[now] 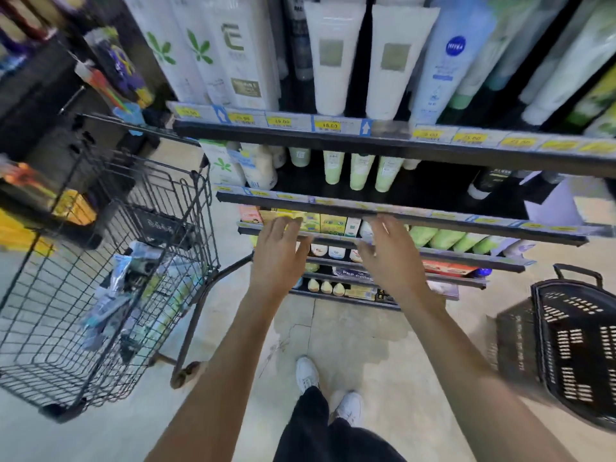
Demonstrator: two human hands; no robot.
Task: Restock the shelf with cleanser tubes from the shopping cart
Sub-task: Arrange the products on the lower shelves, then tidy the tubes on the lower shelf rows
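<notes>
The head view looks down a store aisle. At the far left stands a black wire shopping cart [110, 261] on the pale floor [360, 331], and inside it lies a loose heap of cleanser tubes [133, 295], silver, pale green and white, blurred so their labels cannot be read. Just right of the cart rises the shelf [366, 141], a dark unit of several tiers with yellow price tags [328, 125] along each front edge. Tall white tubes [333, 58] stand cap-down on the top tier, with a light blue tube [450, 61] to their right; pale green tubes [361, 170] hang on the tier below.

Both bare arms reach forward toward the lower tiers. The left hand [280, 251] is held out with fingers loosely spread and slightly bent, holding nothing, its fingertips near the front rail of a lower tier; whether they touch it cannot be told. The right hand [388, 255], close beside it, is likewise spread and relaxed, holding nothing.

Below the arms are dark trousers and white shoes [308, 375]. At the far right a black plastic basket [573, 345] sits on the floor, well apart from the cart.
</notes>
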